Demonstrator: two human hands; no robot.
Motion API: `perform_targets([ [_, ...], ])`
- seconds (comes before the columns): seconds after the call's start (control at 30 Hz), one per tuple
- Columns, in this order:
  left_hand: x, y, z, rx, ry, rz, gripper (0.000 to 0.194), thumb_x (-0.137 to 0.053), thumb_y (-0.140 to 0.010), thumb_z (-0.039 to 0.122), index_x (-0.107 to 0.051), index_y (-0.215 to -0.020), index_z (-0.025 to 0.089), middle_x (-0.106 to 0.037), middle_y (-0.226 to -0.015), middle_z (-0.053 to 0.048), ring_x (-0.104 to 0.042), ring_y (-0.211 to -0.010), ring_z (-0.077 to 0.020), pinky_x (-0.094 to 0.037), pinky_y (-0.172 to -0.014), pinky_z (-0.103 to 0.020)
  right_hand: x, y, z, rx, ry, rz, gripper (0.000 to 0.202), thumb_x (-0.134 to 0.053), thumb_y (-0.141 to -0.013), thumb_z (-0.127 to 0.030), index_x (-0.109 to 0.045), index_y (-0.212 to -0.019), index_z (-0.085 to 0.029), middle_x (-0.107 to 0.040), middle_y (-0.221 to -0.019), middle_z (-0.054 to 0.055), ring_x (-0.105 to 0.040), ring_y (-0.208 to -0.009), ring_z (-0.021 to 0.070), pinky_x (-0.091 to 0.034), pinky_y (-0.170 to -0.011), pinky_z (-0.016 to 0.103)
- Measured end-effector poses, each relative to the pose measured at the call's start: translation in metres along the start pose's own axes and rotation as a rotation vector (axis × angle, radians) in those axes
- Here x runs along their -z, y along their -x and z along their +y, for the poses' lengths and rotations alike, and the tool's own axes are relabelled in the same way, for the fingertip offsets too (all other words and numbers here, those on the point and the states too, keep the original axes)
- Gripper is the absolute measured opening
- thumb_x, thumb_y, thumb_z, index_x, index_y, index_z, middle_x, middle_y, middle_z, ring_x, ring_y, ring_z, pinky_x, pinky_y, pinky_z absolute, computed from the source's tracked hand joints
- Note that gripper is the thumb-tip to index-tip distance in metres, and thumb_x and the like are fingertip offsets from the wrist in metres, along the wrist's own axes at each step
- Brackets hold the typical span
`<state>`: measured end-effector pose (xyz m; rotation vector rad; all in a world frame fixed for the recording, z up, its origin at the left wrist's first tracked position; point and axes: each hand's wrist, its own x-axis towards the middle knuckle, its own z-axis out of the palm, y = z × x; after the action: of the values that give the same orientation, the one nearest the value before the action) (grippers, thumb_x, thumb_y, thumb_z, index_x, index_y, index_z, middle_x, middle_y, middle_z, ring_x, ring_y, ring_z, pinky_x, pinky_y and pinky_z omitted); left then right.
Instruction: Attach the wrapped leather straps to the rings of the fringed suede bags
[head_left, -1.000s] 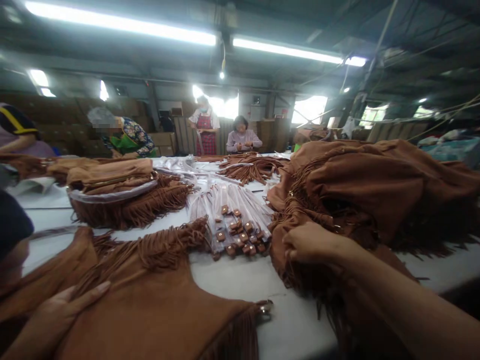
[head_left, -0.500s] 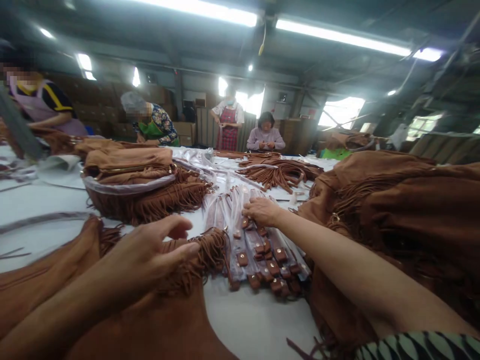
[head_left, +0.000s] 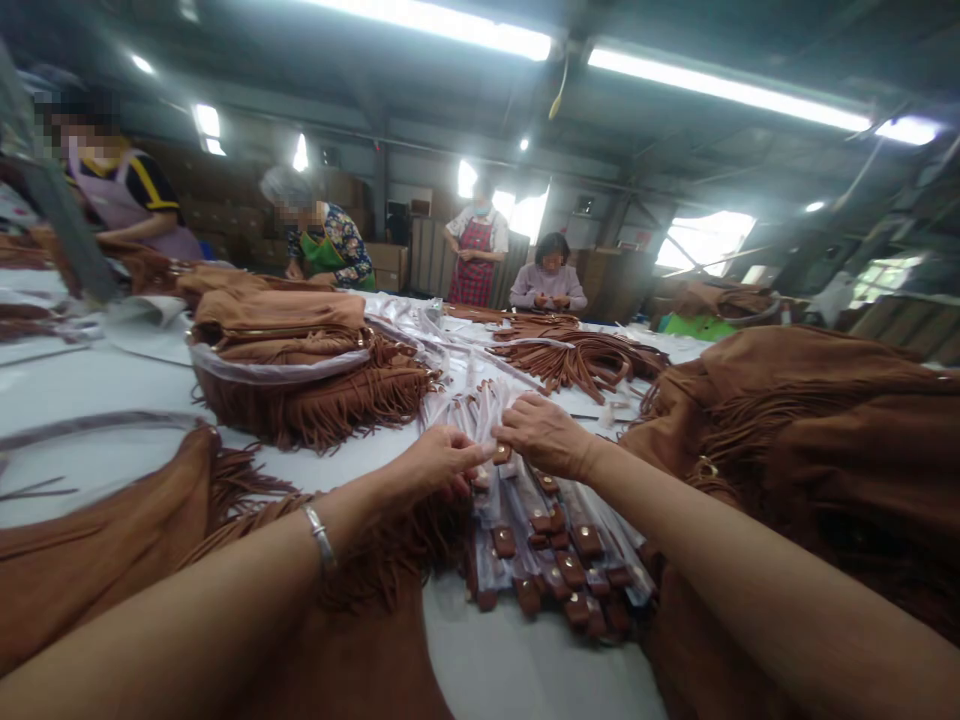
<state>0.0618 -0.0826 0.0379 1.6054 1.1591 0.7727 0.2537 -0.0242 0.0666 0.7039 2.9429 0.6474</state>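
Over wrapped straps, right fingers pinching one brown tab — left fingers beside it, grip unclear

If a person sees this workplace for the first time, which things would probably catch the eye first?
Probably first is the bundle of plastic-wrapped straps with brown tabs in the lower centre, with the left hand and right hand close together at its upper end. Next, the eye may go to the brown heap on the right and the fringed bag on the white table left of centre.
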Motion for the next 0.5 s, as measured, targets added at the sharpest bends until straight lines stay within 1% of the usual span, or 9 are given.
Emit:
perform_targets([
  [0.07,-0.007,0.01,0.001,-0.088,-0.003,0.04,0.042,-0.058,-0.071,0.052,-0.054,-0.09,0.014,-0.059,-0.072,-0.002,-0.055,-0.058,-0.0133,-0.04,-0.05,-0.022,0.02,-0.003,-0.016,0.017,0.031,0.034,0.019,-0.042,-0.088,-0.018,-0.059,-0.089,-0.011,-0.06,-0.086,0.012,-0.049,-0.082,0.0223,-0.029,-0.079,0.036],
  [0.13,-0.011,0.022,0.002,-0.186,-0.027,0.106,0.033,-0.061,-0.071,0.045,-0.055,-0.087,0.017,-0.057,-0.073,0.0,-0.054,-0.067,-0.0134,-0.041,-0.059,-0.022,0.04,-0.002,-0.03,0.029,0.04,0.013,0.016,-0.044,-0.086,-0.017,-0.058,-0.083,-0.011,-0.059,-0.083,0.011,-0.05,-0.08,0.0219,-0.03,-0.078,0.036],
  [0.2,-0.011,0.032,0.005,-0.258,-0.046,0.164,0.025,-0.058,-0.075,0.042,-0.055,-0.074,0.017,-0.052,-0.068,0.0,-0.05,-0.07,-0.0131,-0.04,-0.065,-0.022,0.059,-0.001,-0.038,0.008,-0.01,-0.1,0.015,-0.044,-0.084,-0.015,-0.058,-0.077,-0.012,-0.059,-0.075,0.009,-0.05,-0.071,0.0193,-0.032,-0.072,0.032],
  [0.23,-0.009,0.036,0.007,-0.28,-0.045,0.183,0.027,-0.055,-0.077,0.042,-0.053,-0.068,0.016,-0.05,-0.064,0.001,-0.049,-0.068,-0.0126,-0.04,-0.064,-0.022,0.068,0.001,-0.04,-0.023,-0.072,-0.174,0.015,-0.045,-0.083,-0.016,-0.057,-0.076,-0.013,-0.058,-0.07,0.007,-0.05,-0.066,0.0174,-0.032,-0.067,0.03],
  [0.3,-0.005,0.04,0.012,-0.3,-0.015,0.2,0.034,-0.046,-0.081,0.045,-0.05,-0.064,0.016,-0.048,-0.059,0.001,-0.046,-0.058,-0.0108,-0.038,-0.057,-0.021,0.086,0.003,-0.042,-0.107,-0.257,-0.282,0.012,-0.049,-0.082,-0.022,-0.056,-0.076,-0.015,-0.055,-0.065,0.003,-0.047,-0.058,0.0137,-0.03,-0.057,0.026],
  [0.33,-0.004,0.041,0.014,-0.3,0.01,0.199,0.036,-0.042,-0.082,0.047,-0.049,-0.065,0.016,-0.047,-0.056,0.001,-0.045,-0.052,-0.0098,-0.037,-0.051,-0.02,0.094,0.005,-0.043,-0.151,-0.368,-0.298,0.013,-0.052,-0.081,-0.027,-0.055,-0.076,-0.015,-0.052,-0.063,0.001,-0.045,-0.056,0.0123,-0.028,-0.054,0.024],
  [0.4,-0.002,0.043,0.019,-0.288,0.064,0.175,0.041,-0.034,-0.083,0.051,-0.05,-0.07,0.015,-0.046,-0.051,0.002,-0.039,-0.04,-0.008,-0.032,-0.041,-0.019,0.107,0.01,-0.046,-0.209,-0.596,-0.271,0.016,-0.056,-0.077,-0.031,-0.052,-0.075,-0.016,-0.048,-0.062,-0.001,-0.043,-0.056,0.0105,-0.028,-0.051,0.021],
  [0.43,-0.002,0.045,0.022,-0.28,0.087,0.159,0.043,-0.032,-0.083,0.052,-0.05,-0.073,0.015,-0.045,-0.05,0.003,-0.036,-0.036,-0.0074,-0.029,-0.037,-0.019,0.112,0.012,-0.05,-0.231,-0.717,-0.255,0.015,-0.056,-0.076,-0.029,-0.05,-0.074,-0.016,-0.046,-0.063,-0.002,-0.042,-0.056,0.0099,-0.029,-0.051,0.021],
  [0.5,-0.005,0.052,0.025,-0.267,0.118,0.125,0.045,-0.031,-0.082,0.055,-0.048,-0.074,0.015,-0.045,-0.049,0.004,-0.033,-0.031,-0.0067,-0.026,-0.033,-0.019,0.117,0.019,-0.061,-0.294,-0.991,-0.265,0.011,-0.052,-0.077,-0.025,-0.048,-0.075,-0.016,-0.045,-0.063,-0.003,-0.042,-0.054,0.0088,-0.031,-0.05,0.02],
])
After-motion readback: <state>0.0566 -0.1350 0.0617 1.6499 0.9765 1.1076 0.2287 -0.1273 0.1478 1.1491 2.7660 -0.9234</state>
